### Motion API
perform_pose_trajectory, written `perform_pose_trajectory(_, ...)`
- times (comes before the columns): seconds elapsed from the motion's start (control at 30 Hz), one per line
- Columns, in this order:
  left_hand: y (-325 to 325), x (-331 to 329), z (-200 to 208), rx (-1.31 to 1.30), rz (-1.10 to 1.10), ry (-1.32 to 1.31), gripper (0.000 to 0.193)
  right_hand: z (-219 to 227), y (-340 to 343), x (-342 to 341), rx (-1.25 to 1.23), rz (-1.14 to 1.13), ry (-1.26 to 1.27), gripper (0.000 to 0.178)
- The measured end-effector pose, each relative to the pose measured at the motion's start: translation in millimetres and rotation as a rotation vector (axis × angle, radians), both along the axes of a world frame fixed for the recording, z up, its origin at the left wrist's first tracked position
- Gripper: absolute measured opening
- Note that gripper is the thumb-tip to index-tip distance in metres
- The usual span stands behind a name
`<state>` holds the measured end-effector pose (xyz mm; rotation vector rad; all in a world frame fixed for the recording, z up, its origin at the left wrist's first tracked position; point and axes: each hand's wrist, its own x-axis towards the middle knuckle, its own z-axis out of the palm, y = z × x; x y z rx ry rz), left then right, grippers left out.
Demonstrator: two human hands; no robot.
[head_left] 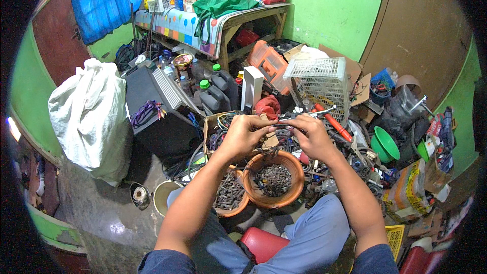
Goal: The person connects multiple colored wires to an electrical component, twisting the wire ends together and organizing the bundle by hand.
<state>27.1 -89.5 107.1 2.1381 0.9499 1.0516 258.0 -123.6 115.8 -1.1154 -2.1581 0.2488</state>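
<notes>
Above a heap of cables [329,147], my left hand [245,134] and my right hand [312,134] are raised close together. A thin dark cable [284,124] runs between them, pinched by the fingers of both; its ends are hidden. Below the hands stands an orange-brown bowl [299,178] with many small dark pieces inside. To its left, partly behind my left forearm, a second orange-brown bowl [232,215] holds similar pieces. A cardboard box [207,133] with tangled wires sits just beyond my left hand.
A white sack [89,122] and a black cabinet-like box [152,96] stand at left. Dark jerrycans [215,99] with green caps are ahead. A white wire rack [319,78], an orange toolbox [269,66] and a green basin [385,144] lie to the right. A table [172,25] stands behind.
</notes>
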Motion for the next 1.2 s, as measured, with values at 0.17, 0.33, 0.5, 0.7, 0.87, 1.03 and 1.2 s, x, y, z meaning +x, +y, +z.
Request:
perform_pose_trajectory(0.17, 1, -10, -4, 0.079, 0.135, 0.013, 0.021, 1, -3, -20, 0.108, 0.016, 0.087, 0.031)
perform_pose_trajectory(0.33, -11, -31, 0, 0.118, 0.15, 0.078, 0.02, -8, 8, -33, 0.027, 0.069, 0.157, 0.028)
perform_pose_trajectory(0.5, -26, -67, 15, 0.007, 0.193, 0.096, 0.02, -16, 20, -69, -0.105, 0.141, 0.264, 0.022)
perform_pose_trajectory(0.7, -47, -106, 15, 0.076, 0.223, 0.156, 0.025, -8, 19, -118, -0.076, 0.247, 0.285, 0.016)
perform_pose_trajectory(0.87, -85, -137, 20, 0.126, 0.323, 0.298, 0.039, -4, 14, -159, -0.253, 0.358, 0.402, 0.016)
perform_pose_trajectory(1.03, -109, -175, 11, 0.063, 0.312, 0.146, 0.054, -4, 4, -200, -0.162, 0.516, 0.403, 0.017)
perform_pose_trajectory(1.2, -117, -204, 21, 0.163, 0.318, 0.2, 0.056, 2, -10, -223, -0.129, 0.537, 0.372, 0.02)
